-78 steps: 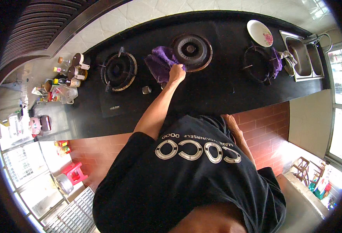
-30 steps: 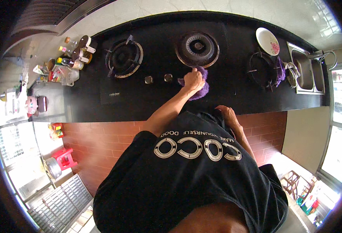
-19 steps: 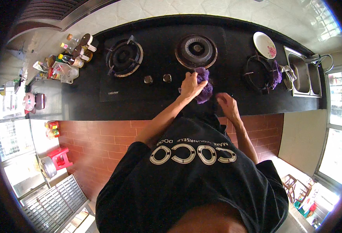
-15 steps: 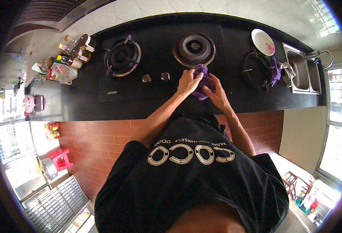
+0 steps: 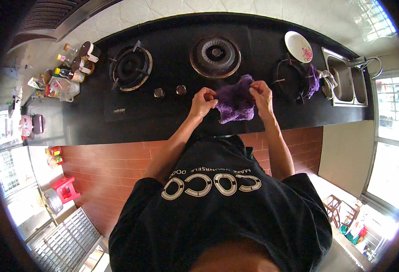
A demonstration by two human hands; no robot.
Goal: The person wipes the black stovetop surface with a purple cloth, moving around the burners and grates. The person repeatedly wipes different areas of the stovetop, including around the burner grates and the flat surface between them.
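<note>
A purple cloth (image 5: pixel 234 102) is spread between my two hands over the front of the black gas hob. My left hand (image 5: pixel 203 103) pinches its left edge, and my right hand (image 5: pixel 263 97) grips the upper right corner. Just behind the cloth is the middle burner (image 5: pixel 215 58), which shows no pan support on it. The left burner (image 5: pixel 129 68) has its support in place, and two knobs (image 5: pixel 181 89) sit left of my left hand.
At the right, a loose burner ring (image 5: pixel 287 79) lies near a flowered plate (image 5: pixel 297 47), another purple cloth (image 5: pixel 312 80), a pale cloth (image 5: pixel 327 84) and a steel sink (image 5: pixel 342 85). Bottles (image 5: pixel 76 74) crowd the left end. A red stool (image 5: pixel 65 190) stands low at left.
My right hand has come up from the counter's edge to the cloth. The cloth, earlier bunched under my left hand, is opened out, with my hands now apart at its sides.
</note>
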